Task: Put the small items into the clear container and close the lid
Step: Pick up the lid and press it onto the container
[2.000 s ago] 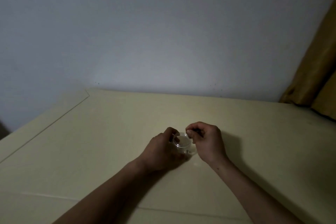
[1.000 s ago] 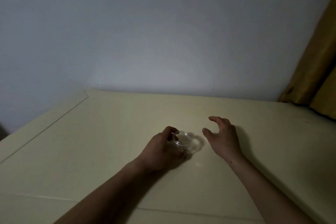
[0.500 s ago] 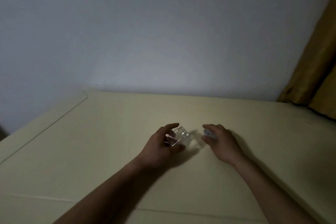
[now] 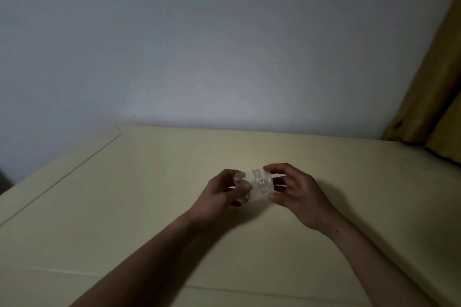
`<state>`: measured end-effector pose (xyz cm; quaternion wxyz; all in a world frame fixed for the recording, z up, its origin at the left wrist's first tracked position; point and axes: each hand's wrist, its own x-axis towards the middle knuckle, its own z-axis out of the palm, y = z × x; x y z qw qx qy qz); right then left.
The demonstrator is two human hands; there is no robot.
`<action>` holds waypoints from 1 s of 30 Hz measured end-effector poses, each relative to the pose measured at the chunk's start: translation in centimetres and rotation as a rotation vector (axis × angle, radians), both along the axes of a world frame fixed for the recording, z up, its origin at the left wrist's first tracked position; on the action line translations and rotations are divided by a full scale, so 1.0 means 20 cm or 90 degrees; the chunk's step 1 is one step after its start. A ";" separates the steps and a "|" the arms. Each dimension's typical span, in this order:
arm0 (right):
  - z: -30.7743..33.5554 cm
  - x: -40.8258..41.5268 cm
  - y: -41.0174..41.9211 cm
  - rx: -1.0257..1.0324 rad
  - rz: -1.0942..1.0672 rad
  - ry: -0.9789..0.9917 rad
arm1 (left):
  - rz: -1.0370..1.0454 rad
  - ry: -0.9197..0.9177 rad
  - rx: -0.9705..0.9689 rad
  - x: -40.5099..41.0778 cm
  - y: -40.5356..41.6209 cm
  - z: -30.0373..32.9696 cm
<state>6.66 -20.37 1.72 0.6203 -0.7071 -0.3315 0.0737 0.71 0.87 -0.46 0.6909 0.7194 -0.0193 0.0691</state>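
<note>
A small clear container [image 4: 243, 188] is tipped on its side just above the cream table [image 4: 124, 207], with my left hand [image 4: 222, 194] closed around it. My right hand [image 4: 296, 192] pinches a clear round lid [image 4: 263, 183] between thumb and fingers, its face turned toward the container's mouth. Lid and container are very close together; I cannot tell if they touch. Any small items inside are too faint to make out in the dim light.
A grey wall [image 4: 224, 45] rises behind the table's far edge. A mustard curtain [image 4: 434, 87] hangs at the right. A seam [image 4: 62, 177] runs diagonally across the table's left side.
My right hand picked the lid up from the table on the right and brought it left to the container. My left hand tilted the container sideways and lifted it slightly.
</note>
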 end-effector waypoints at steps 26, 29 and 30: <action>-0.04 -0.03 0.03 -0.024 -0.067 -0.043 | -0.042 -0.058 0.004 -0.03 -0.02 0.00; -0.06 -0.02 0.04 -0.016 -0.069 -0.030 | -0.018 -0.072 0.044 -0.05 -0.04 0.00; -0.06 -0.02 0.04 -0.016 -0.073 -0.028 | -0.010 -0.078 0.055 -0.05 -0.04 0.00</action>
